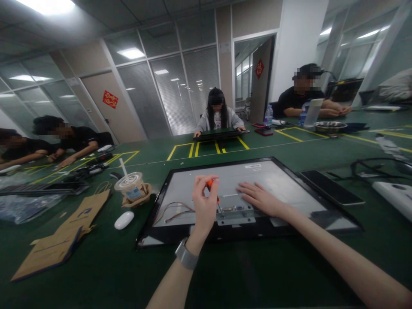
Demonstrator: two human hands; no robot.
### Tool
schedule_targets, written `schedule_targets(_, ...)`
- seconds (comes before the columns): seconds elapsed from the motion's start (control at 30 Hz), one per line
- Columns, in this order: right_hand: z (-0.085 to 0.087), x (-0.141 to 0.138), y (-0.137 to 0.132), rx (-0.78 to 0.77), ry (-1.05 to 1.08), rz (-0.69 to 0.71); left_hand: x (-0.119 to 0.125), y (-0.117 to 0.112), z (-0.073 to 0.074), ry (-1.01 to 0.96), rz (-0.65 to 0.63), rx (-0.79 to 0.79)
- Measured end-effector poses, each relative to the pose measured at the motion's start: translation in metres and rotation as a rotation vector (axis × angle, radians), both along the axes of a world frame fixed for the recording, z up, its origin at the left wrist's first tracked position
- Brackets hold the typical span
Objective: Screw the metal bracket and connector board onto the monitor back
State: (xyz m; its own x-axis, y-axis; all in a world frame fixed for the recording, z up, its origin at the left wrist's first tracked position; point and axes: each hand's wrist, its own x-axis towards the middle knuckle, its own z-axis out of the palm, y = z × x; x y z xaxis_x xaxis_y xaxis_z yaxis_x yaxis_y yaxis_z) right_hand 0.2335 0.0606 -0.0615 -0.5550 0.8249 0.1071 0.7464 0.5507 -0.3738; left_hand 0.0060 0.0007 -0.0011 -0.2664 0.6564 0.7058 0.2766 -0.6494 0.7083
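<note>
A monitor panel (pixel 283 176) lies back side up on the green table in front of me, grey metal inside a black frame. My left hand (pixel 204 201) is closed round an orange-handled screwdriver (pixel 210 185), held upright with its tip down on a small metal connector bracket (pixel 234 212) near the panel's front edge. My right hand (pixel 260 198) lies flat with fingers spread on the grey back, just right of the screwdriver. Thin coloured wires (pixel 172 210) run across the panel's left part.
A lidded drink cup with a straw (pixel 130 185), a white mouse (pixel 124 220) and a brown paper bag (pixel 61 240) lie to the left. A black phone (pixel 331 187) and a white device (pixel 394 195) lie to the right. Several other people sit around the table.
</note>
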Motion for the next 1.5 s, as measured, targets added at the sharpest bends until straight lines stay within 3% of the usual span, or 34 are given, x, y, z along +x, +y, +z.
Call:
schedule_targets(0.33, 0.0003, 0.0008, 0.0003, 0.005, -0.020, 0.006, -0.0001, -0.0049, 0.0037, -0.053, -0.099, -0.061)
schedule_targets(0.63, 0.0030, -0.0002, -0.0010, -0.006, -0.025, 0.003, 0.0007, -0.0034, 0.0040, -0.003, 0.018, -0.006)
schedule_targets(0.93, 0.0037, -0.0006, -0.0015, -0.008, -0.035, 0.002, 0.0008, -0.0048, 0.0031, -0.075, -0.091, -0.104)
schedule_targets(1.17, 0.0071, -0.0007, -0.0032, -0.011, -0.033, 0.010, 0.0008, -0.0032, 0.0027, -0.036, -0.005, -0.074)
schedule_targets(1.5, 0.0070, -0.0012, -0.0037, -0.019, -0.023, -0.005, 0.0006, -0.0028, 0.0039, -0.118, -0.072, -0.109)
